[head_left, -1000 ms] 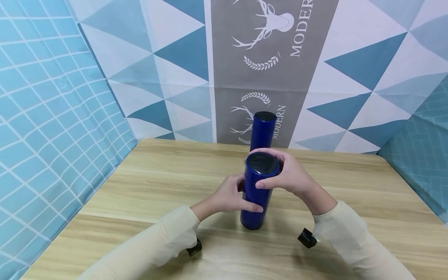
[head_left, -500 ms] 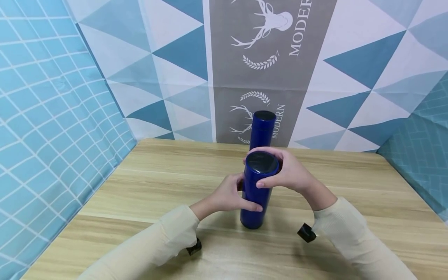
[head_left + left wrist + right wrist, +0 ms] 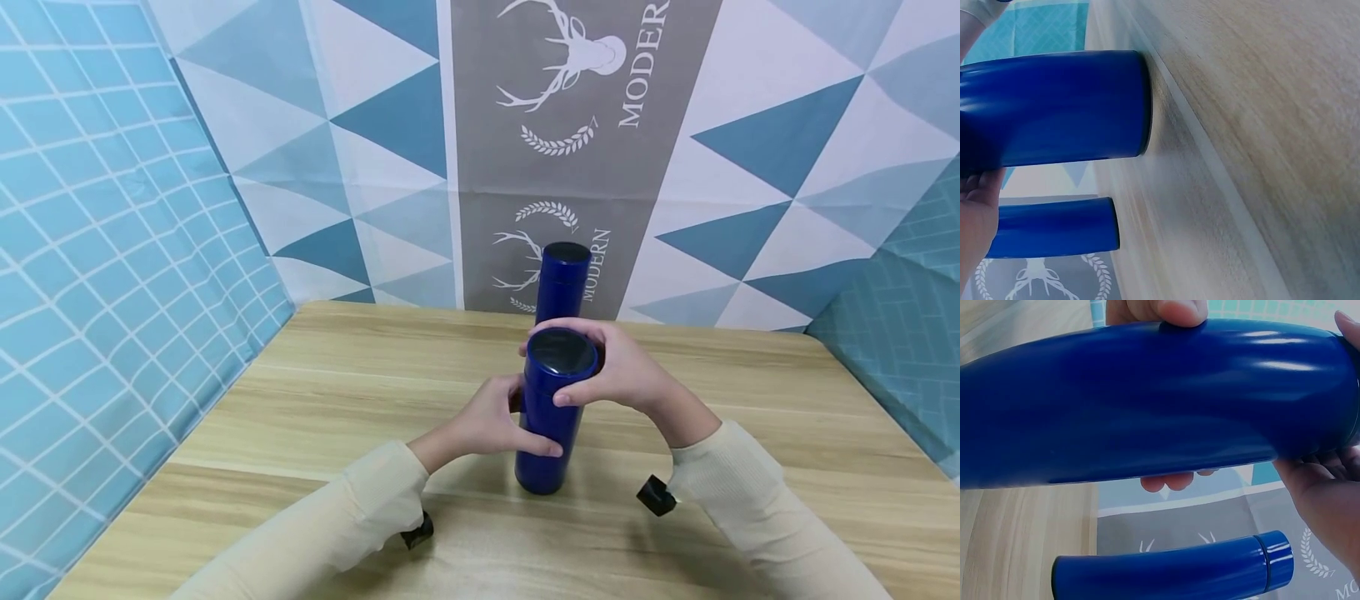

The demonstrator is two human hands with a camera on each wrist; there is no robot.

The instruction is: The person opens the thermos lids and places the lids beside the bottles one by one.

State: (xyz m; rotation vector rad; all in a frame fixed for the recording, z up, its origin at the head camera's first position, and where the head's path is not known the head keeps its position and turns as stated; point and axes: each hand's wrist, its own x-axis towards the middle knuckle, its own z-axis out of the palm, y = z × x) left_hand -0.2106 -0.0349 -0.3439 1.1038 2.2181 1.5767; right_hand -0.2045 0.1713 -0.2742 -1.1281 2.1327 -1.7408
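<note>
A blue thermos bottle (image 3: 543,417) with a dark glossy top stands upright at the middle of the wooden table, its base on or very near the surface. My left hand (image 3: 491,417) grips its body from the left, thumb across the front. Higher up, my right hand (image 3: 618,375) holds the lid (image 3: 562,352), with the thumb in front and the fingers round the back. In the right wrist view, left fingertips (image 3: 1166,482) show past the bottle's far side. Behind stands a second, slimmer-looking blue bottle (image 3: 562,287), touched by neither hand; its lid seam (image 3: 1264,565) shows in the right wrist view.
The wooden table (image 3: 337,400) reaches back to a patterned cloth (image 3: 390,125) with triangles and deer heads. Blue tiled cloth (image 3: 97,250) hangs along the left, teal cloth (image 3: 900,333) at the right. A small black device (image 3: 657,496) sits under the right cuff.
The right thumb has shifted slightly to the right across the lid. Both bottles and the left hand keep their places; the head view has tilted a little.
</note>
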